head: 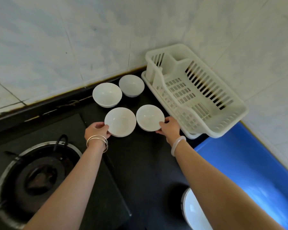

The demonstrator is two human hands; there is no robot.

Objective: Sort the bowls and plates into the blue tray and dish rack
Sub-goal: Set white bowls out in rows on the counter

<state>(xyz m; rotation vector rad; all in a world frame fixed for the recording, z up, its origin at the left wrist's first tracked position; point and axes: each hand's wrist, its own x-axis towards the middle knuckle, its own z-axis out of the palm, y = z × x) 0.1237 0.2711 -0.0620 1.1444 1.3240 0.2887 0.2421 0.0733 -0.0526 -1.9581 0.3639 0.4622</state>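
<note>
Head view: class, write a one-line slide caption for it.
Left hand grips the left bowl, right hand the right bowl, beside dish rack and blue tray.

Four white bowls crowd the middle of the frame in two tight pairs. The rear left bowl (107, 94) and rear right bowl (131, 85) almost touch and sit close under the tiled wall (73, 47), so there is little room behind them. The front left bowl (120, 122) and front right bowl (150, 117) stand just beside each other with only a sliver between. Their outer sides are taken by the left hand (96, 130) and right hand (170, 128) gripping the rims. The dish rack (236, 117) walls off the right, open from above. The dark countertop (140, 163) between the forearms offers open passage, as does the blue tray (239, 163) at lower right. What seems a white plate (194, 213) sits at the bottom edge, and the gas burner (38, 176) fills the lower left.
</note>
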